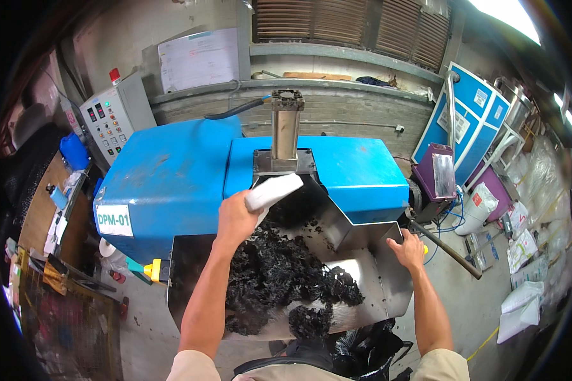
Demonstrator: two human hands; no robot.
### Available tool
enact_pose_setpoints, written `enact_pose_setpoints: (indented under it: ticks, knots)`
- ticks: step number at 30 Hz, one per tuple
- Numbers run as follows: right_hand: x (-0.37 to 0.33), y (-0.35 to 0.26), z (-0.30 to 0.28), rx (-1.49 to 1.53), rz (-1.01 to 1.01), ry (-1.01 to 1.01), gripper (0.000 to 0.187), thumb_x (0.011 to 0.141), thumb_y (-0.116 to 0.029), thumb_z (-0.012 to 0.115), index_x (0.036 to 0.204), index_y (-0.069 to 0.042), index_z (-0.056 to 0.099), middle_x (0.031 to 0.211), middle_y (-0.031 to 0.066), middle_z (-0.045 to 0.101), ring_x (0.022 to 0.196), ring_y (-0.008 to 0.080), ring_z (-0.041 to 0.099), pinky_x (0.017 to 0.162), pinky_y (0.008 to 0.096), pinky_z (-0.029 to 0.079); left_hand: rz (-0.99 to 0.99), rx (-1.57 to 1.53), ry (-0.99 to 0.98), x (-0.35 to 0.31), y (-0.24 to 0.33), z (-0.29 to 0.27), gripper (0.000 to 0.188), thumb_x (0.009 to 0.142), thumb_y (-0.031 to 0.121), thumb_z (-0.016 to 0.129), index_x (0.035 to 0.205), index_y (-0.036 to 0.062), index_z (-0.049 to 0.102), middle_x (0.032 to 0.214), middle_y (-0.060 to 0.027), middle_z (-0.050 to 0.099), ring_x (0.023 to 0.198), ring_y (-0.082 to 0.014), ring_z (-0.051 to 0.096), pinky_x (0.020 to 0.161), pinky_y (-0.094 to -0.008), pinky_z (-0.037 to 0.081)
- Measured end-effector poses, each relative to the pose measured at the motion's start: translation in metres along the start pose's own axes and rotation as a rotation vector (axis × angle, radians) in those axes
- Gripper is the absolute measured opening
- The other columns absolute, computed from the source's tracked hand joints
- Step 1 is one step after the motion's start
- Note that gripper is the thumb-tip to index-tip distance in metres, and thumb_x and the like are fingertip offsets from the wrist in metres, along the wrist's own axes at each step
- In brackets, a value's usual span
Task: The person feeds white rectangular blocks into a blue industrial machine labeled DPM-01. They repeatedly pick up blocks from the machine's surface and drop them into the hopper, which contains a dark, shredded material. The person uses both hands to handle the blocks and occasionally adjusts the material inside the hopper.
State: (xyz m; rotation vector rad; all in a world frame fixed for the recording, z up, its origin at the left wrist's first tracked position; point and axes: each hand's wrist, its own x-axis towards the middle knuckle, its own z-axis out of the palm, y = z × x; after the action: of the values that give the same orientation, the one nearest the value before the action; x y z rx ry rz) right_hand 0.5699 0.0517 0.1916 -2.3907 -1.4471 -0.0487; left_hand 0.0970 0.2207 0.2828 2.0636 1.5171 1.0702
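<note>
My left hand (237, 219) is closed round one end of a flat white slab-like piece (278, 190), holding it over the back of a metal hopper (397, 298). Its exact kind I cannot make out. Shredded black material (270, 273) lies heaped in the hopper, with a smaller clump (311, 320) at the front. My right hand (408, 249) grips the hopper's right rim, thumb on the near side. A bit of yellow shows beside its fingers. Behind the hopper stands a blue machine (171, 171) with an upright metal cylinder (285, 130).
A yellow box (161, 271) sits on the hopper's left side. A grey control cabinet (117, 114) stands back left. To the right a metal bar (448, 251) sticks out, near a purple machine part (435, 171) and white sacks (478, 208). Black plastic (368, 346) lies below the hopper.
</note>
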Motion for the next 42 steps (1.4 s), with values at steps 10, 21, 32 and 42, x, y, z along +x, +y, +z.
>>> enact_pose_setpoints:
  ticks: [10, 21, 32, 42]
  knots:
    - [-0.001, -0.004, 0.002, -0.004, -0.027, 0.009, 0.063, 0.086, -0.055, 0.080, 0.127, -0.008, 0.073, 0.114, 0.0209, 0.076, 0.116, 0.0404, 0.066, 0.101, 0.0524, 0.049, 0.110, -0.104, 0.123, -0.043, -0.019, 0.120, 0.055, 0.078, -0.008, 0.062, 0.131, 0.0051, 0.071, 0.134, -0.0203, 0.072, 0.126, -0.0400, 0.067, 0.106, -0.0454, 0.054]
    - [0.002, -0.012, -0.004, 0.027, 0.041, -0.014, 0.060, 0.086, -0.051, 0.082, 0.130, -0.011, 0.074, 0.113, 0.0188, 0.075, 0.112, 0.0403, 0.066, 0.098, 0.0532, 0.049, 0.103, -0.062, 0.157, -0.019, -0.021, 0.148, 0.062, 0.078, -0.007, 0.067, 0.139, 0.0041, 0.064, 0.141, -0.0150, 0.067, 0.122, -0.0392, 0.068, 0.102, -0.0472, 0.057]
    - [0.003, -0.006, 0.001, 0.002, 0.003, -0.003, 0.063, 0.084, -0.050, 0.084, 0.129, -0.008, 0.073, 0.109, 0.0179, 0.076, 0.106, 0.0388, 0.066, 0.093, 0.0528, 0.049, 0.050, -0.061, 0.109, 0.010, -0.026, 0.149, 0.063, 0.078, -0.003, 0.070, 0.139, 0.0072, 0.064, 0.142, -0.0149, 0.067, 0.123, -0.0398, 0.068, 0.101, -0.0479, 0.058]
    - [0.002, -0.002, -0.003, 0.037, 0.011, -0.029, 0.064, 0.084, -0.054, 0.083, 0.128, -0.008, 0.074, 0.110, 0.0199, 0.076, 0.111, 0.0405, 0.067, 0.098, 0.0536, 0.050, 0.063, -0.048, 0.035, 0.012, -0.033, 0.184, 0.061, 0.080, 0.001, 0.072, 0.140, 0.0096, 0.062, 0.142, -0.0152, 0.066, 0.121, -0.0403, 0.069, 0.099, -0.0499, 0.058]
